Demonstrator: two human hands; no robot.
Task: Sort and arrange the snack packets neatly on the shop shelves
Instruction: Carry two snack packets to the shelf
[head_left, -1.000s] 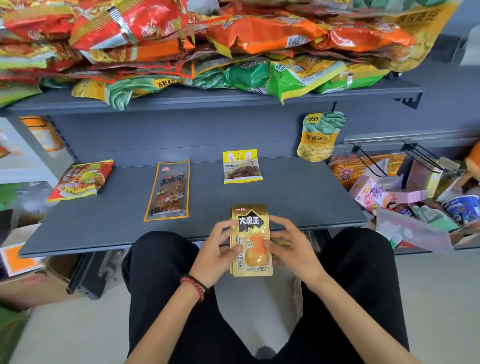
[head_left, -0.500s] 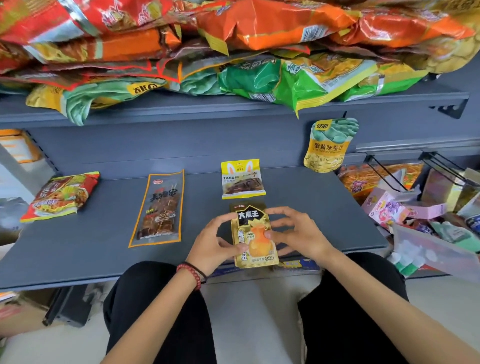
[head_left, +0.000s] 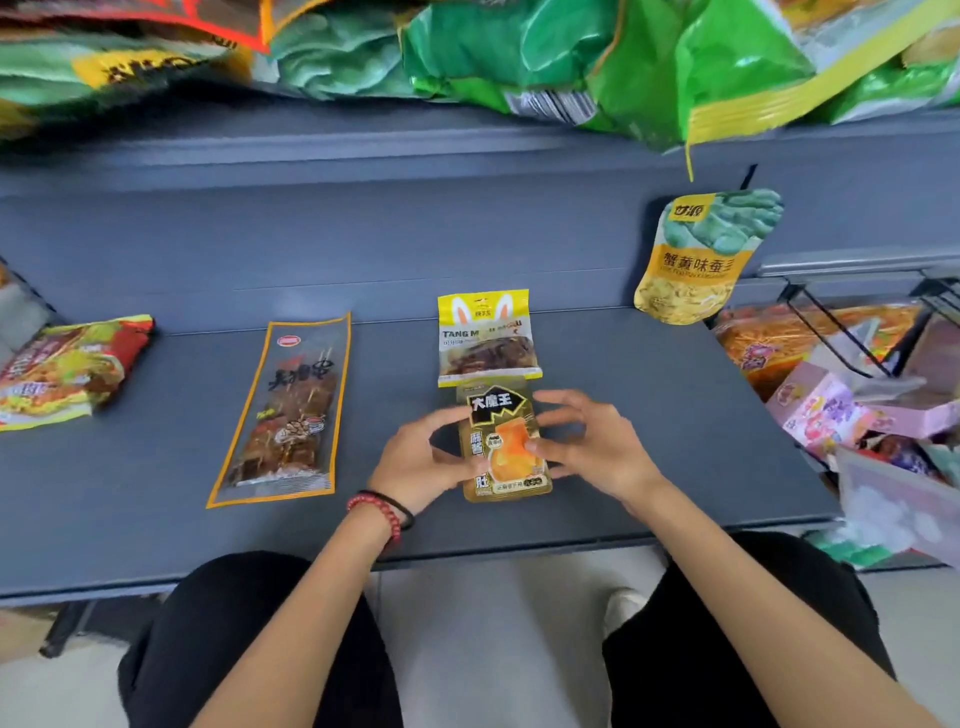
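Note:
A gold packet (head_left: 503, 441) with black lettering and an orange picture lies on the grey shelf (head_left: 649, 415), just in front of a yellow rabbit-ear packet (head_left: 487, 336). My left hand (head_left: 415, 460) grips its left edge and my right hand (head_left: 592, 441) pinches its right edge with the other fingers spread. A long orange-edged skewer packet (head_left: 288, 410) lies to the left, and a red and yellow packet (head_left: 62, 371) sits at the far left. A yellow and green pouch (head_left: 698, 257) leans against the back wall at the right.
The upper shelf (head_left: 363, 156) overhangs, piled with green, yellow and red bags (head_left: 597, 57). To the right, wire racks (head_left: 852, 332) and pink boxes (head_left: 831, 415) crowd a neighbouring shelf. My knees in black trousers (head_left: 249, 649) are below the shelf's front edge.
Both hands have carried the gold packet forward from above my lap onto the shelf, up to the rabbit-ear packet. My head has moved closer to the shelf.

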